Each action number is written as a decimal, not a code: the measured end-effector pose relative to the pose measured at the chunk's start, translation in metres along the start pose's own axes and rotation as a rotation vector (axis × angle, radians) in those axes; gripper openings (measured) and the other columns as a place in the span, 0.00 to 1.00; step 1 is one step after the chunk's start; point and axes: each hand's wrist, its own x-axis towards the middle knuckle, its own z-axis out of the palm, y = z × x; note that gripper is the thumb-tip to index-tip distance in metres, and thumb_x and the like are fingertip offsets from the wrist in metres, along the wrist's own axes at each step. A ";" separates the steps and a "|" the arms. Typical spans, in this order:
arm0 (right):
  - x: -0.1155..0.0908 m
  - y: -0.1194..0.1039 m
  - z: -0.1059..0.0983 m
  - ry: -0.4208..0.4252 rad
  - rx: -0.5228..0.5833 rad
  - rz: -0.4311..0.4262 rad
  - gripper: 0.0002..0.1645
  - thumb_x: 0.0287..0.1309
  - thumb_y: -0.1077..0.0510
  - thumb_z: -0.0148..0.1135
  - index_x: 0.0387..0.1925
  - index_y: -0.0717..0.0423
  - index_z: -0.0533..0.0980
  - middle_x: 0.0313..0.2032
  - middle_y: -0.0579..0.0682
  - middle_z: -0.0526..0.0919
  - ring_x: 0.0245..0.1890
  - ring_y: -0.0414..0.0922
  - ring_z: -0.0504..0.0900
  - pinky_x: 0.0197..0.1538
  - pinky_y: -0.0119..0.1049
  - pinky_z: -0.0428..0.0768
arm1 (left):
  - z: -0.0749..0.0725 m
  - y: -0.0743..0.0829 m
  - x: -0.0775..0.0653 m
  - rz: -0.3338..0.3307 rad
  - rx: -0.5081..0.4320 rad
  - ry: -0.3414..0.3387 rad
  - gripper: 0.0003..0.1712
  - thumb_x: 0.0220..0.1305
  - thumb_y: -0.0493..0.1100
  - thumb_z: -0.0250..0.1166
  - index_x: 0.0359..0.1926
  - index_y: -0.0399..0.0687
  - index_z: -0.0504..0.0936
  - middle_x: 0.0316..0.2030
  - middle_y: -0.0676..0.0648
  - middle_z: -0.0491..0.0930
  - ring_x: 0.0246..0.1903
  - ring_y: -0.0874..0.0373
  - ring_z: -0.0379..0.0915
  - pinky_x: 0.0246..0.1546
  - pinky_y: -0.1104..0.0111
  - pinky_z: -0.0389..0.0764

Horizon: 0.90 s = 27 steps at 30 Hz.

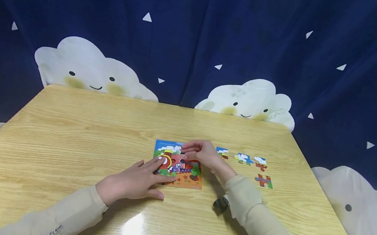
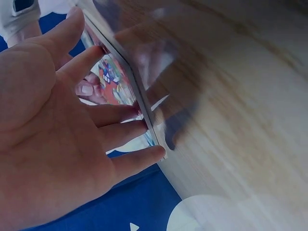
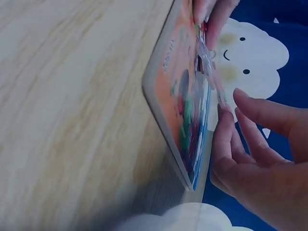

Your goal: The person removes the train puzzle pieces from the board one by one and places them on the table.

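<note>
A train jigsaw puzzle board (image 1: pixel 185 183) lies on the table in front of me, with a blue top and an orange lower edge. My left hand (image 1: pixel 136 179) rests on its left side, fingers spread and straight; the left wrist view has its fingertips along the board edge (image 2: pixel 139 98). My right hand (image 1: pixel 206 155) reaches over the upper right of the board with curled fingers. At its fingertips is a shiny puzzle piece (image 3: pixel 216 82), tilted up from the board in the right wrist view. In the head view this reddish piece (image 1: pixel 177 159) overlaps the train picture.
Right of the board lie several loose pieces: a blue-and-yellow piece (image 1: pixel 222 152), a cloud piece (image 1: pixel 244 158), a cloud-and-red piece (image 1: pixel 260 163) and a red piece (image 1: pixel 264 181). The wooden table (image 1: pixel 103 122) ends at a dark blue curtain (image 1: pixel 184 34) printed with clouds.
</note>
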 end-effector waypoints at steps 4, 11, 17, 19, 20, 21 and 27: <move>0.000 0.000 0.007 0.011 -0.083 -0.055 0.17 0.54 0.73 0.68 0.47 0.67 0.81 0.39 0.56 0.86 0.37 0.44 0.84 0.41 0.35 0.82 | 0.000 0.000 -0.001 0.000 0.000 -0.002 0.32 0.68 0.58 0.60 0.71 0.63 0.69 0.74 0.32 0.47 0.74 0.38 0.41 0.64 0.37 0.55; -0.003 -0.001 0.018 0.030 -0.245 -0.148 0.20 0.47 0.74 0.72 0.45 0.64 0.81 0.38 0.54 0.83 0.34 0.43 0.81 0.38 0.32 0.81 | 0.000 -0.001 0.000 0.008 0.019 -0.007 0.32 0.68 0.58 0.60 0.71 0.63 0.69 0.74 0.32 0.49 0.73 0.39 0.41 0.62 0.36 0.57; -0.006 -0.003 0.021 0.031 -0.281 -0.154 0.24 0.46 0.76 0.72 0.47 0.63 0.78 0.38 0.54 0.78 0.25 0.41 0.78 0.33 0.31 0.80 | 0.001 -0.002 0.000 0.013 0.030 -0.004 0.32 0.68 0.58 0.60 0.71 0.63 0.69 0.73 0.32 0.49 0.73 0.38 0.41 0.61 0.35 0.58; -0.008 -0.003 0.021 0.031 -0.275 -0.154 0.24 0.47 0.77 0.71 0.48 0.63 0.78 0.38 0.55 0.77 0.25 0.41 0.79 0.33 0.32 0.80 | 0.002 -0.003 0.000 0.012 0.030 0.001 0.32 0.68 0.58 0.60 0.71 0.63 0.69 0.73 0.31 0.50 0.73 0.38 0.42 0.61 0.35 0.58; -0.008 -0.003 0.020 0.032 -0.270 -0.153 0.24 0.47 0.77 0.71 0.48 0.62 0.78 0.38 0.55 0.77 0.25 0.41 0.80 0.33 0.32 0.81 | 0.002 -0.003 0.000 0.012 0.029 0.004 0.32 0.68 0.58 0.60 0.71 0.63 0.69 0.73 0.31 0.51 0.73 0.38 0.43 0.61 0.36 0.59; -0.009 -0.003 0.019 0.032 -0.256 -0.148 0.24 0.47 0.77 0.70 0.48 0.62 0.78 0.39 0.55 0.77 0.26 0.41 0.80 0.33 0.33 0.81 | 0.002 -0.003 0.000 0.011 0.029 0.007 0.32 0.68 0.58 0.60 0.71 0.63 0.69 0.73 0.31 0.51 0.73 0.38 0.43 0.61 0.36 0.59; -0.015 0.001 -0.004 0.069 -0.164 -0.092 0.25 0.49 0.78 0.68 0.50 0.63 0.77 0.40 0.56 0.76 0.28 0.46 0.83 0.34 0.36 0.82 | 0.003 -0.003 -0.001 0.013 0.030 0.012 0.32 0.68 0.58 0.60 0.71 0.65 0.67 0.74 0.32 0.48 0.73 0.38 0.42 0.61 0.36 0.59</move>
